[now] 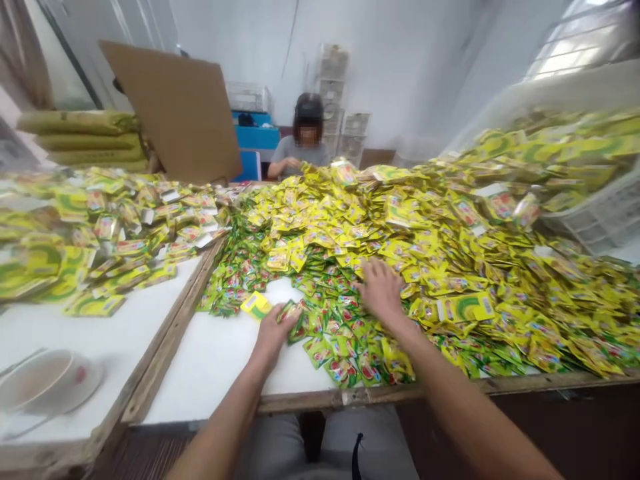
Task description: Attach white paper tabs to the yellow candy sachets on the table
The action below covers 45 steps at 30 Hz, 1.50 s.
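A big heap of small yellow and green sachets (400,247) covers the white table (220,360) in front of me. My left hand (274,331) rests at the heap's near edge, fingers pinching a green sachet (291,312). A loose yellow sachet (257,305) lies just left of it. My right hand (383,288) lies flat on the pile with fingers spread, palm down on the green sachets. Both forearms reach in from the bottom of the view.
A second white table (100,333) on the left carries more sachets and a bowl (43,380). A white basket (595,213) full of sachets tilts at the right. A cardboard sheet (175,110) stands behind. Another person (305,143) sits across the table.
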{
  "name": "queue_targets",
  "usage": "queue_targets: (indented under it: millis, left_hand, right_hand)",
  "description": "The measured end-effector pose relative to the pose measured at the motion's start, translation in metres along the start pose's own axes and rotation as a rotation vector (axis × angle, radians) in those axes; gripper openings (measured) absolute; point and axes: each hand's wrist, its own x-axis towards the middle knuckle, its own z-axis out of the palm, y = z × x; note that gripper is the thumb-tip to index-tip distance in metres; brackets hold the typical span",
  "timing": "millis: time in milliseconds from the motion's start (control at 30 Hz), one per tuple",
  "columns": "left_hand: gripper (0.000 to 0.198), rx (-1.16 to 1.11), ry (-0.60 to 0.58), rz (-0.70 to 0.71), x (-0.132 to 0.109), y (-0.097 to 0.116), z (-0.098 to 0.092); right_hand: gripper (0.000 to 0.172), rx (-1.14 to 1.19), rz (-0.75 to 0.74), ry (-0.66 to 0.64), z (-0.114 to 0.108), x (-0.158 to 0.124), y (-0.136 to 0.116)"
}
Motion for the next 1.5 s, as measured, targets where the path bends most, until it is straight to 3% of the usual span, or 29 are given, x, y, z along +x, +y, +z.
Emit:
queue_targets:
  millis: [67,133,267,367,467,567,700,800,967,1133,1367,1433,1500]
  left_hand:
    - [0.041,-0.028,0.036,-0.011,0.005,0.000,0.000]
    - [0.039,-0.023,0.085,-0.016,0.007,-0.002,-0.002]
    - [0.035,-0.020,0.067,-0.021,0.000,-0.004,-0.012]
    - [0.038,-0.067,0.069,-0.051,-0.006,-0.001,-0.021]
    - [0.037,-0.074,0.075,-0.068,-0.004,0.006,-0.027]
    - [0.031,-0.063,0.020,-0.055,0.004,0.009,-0.028]
    - [0.031,-0.083,0.060,-0.077,0.018,0.006,-0.017]
    - [0.034,-0.110,0.084,-0.085,0.023,0.003,-0.005]
    - [0.042,-0.152,0.062,-0.124,0.020,0.005,0.007]
    - [0.042,-0.158,0.075,-0.058,0.019,0.006,0.008]
    - [0.038,0.053,0.130,0.000,0.017,0.002,0.006]
    - [0.037,0.174,0.097,0.021,0.017,0.013,-0.001]
    - [0.046,0.443,0.044,0.095,0.019,0.028,-0.014]
  right_hand:
    - [0.032,-0.072,-0.046,-0.065,0.002,0.016,0.019]
    - [0.024,-0.016,-0.130,-0.034,0.008,0.023,0.021]
    - [0.027,0.413,-0.174,0.078,0.022,0.010,-0.023]
    - [0.028,0.737,-0.058,-0.134,0.035,-0.005,-0.065]
    - [0.029,1.013,0.019,-0.400,0.050,-0.012,-0.087]
    - [0.039,1.268,0.117,-0.443,0.059,-0.014,-0.089]
    - [0.045,1.557,0.284,-0.463,0.053,-0.015,-0.084]
    - [0.040,1.534,0.282,-0.499,0.048,-0.017,-0.085]
    - [0.029,1.244,0.249,-0.371,0.053,-0.020,-0.086]
    - [0.033,1.352,0.241,-0.443,0.060,-0.021,-0.085]
    - [0.025,1.353,0.085,-0.538,0.059,-0.024,-0.088]
    - [0.028,1.424,0.139,-0.574,0.058,-0.022,-0.088]
    - [0.034,1.480,0.246,-0.545,0.056,-0.019,-0.085]
